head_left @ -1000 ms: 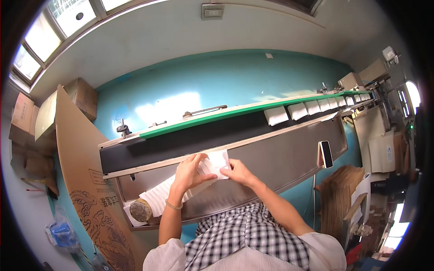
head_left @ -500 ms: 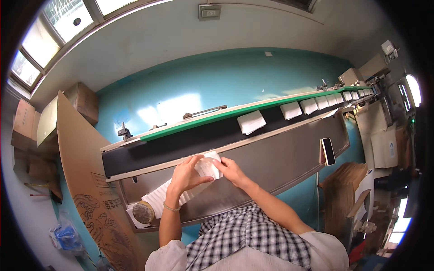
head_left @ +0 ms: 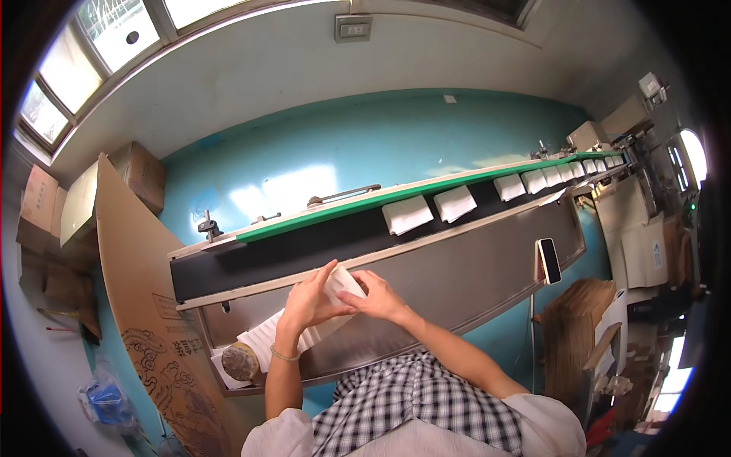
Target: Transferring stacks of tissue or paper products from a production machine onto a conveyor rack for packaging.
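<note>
Between my two hands, above the near metal tray, is a small stack of folded white tissues point(head_left: 342, 281). My left hand point(head_left: 310, 302) is curled around its left side, with the thumb toward me. From the right, my right hand point(head_left: 378, 295) presses its fingers against the stack. A long row of white folded tissues point(head_left: 263, 335) lies below my left wrist, partly hidden by the forearm. At the row's left end rests a round, brownish block point(head_left: 240, 362). Beyond my hands, several folded white stacks point(head_left: 407, 215) lie spaced along a black conveyor belt point(head_left: 304, 254).
A green rail point(head_left: 320, 217) edges the belt's far side. The metal tray point(head_left: 457, 259) runs along the near side, with a phone point(head_left: 548, 260) upright at its right edge. Tall cardboard point(head_left: 145, 305) stands at the left; piled cardboard point(head_left: 575, 327) is at the lower right.
The stacks on the belt have shifted to the right, and another lies behind them at the left end. My right hand has moved slightly left, closer to my left hand.
</note>
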The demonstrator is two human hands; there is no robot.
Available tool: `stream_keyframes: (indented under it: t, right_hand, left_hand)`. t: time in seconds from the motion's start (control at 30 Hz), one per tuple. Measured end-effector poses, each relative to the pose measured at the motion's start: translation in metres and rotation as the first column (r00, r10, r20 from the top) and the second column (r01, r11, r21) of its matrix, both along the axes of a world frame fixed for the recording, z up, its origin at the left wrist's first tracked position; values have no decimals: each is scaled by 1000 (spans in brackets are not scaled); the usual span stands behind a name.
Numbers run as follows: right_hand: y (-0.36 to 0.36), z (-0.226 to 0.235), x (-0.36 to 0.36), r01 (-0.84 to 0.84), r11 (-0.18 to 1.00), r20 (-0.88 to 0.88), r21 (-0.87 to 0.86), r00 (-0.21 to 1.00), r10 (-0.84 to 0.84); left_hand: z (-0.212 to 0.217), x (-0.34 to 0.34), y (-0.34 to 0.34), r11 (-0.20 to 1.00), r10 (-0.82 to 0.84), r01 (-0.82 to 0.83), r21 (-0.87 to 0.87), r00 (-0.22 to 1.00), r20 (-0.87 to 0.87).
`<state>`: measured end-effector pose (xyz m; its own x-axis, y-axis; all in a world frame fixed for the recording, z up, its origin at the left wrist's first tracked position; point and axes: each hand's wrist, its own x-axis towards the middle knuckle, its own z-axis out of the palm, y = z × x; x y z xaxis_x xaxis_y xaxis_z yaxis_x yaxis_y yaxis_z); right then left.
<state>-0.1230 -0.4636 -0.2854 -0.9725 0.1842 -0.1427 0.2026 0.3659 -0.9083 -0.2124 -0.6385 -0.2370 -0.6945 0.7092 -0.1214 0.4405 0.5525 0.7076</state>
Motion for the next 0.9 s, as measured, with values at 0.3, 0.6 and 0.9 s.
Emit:
stream_keyframes:
  t: [0.3,0.6,0.9]
  right_hand:
    - [22,-17,10,59,899,363,-434,925,114]
    - [8,-12,-14,73,975,37,-211,997,-67]
    - [-3,-18,-4,-90,986,311,-143,941,131]
  left_hand:
    - [-4,1,-17,997,50,-48,-54,998,34]
    - [-12,1,-16,999,50,-49,15,998,-41]
    - [-8,0,-33,997,47,-44,-67,998,33]
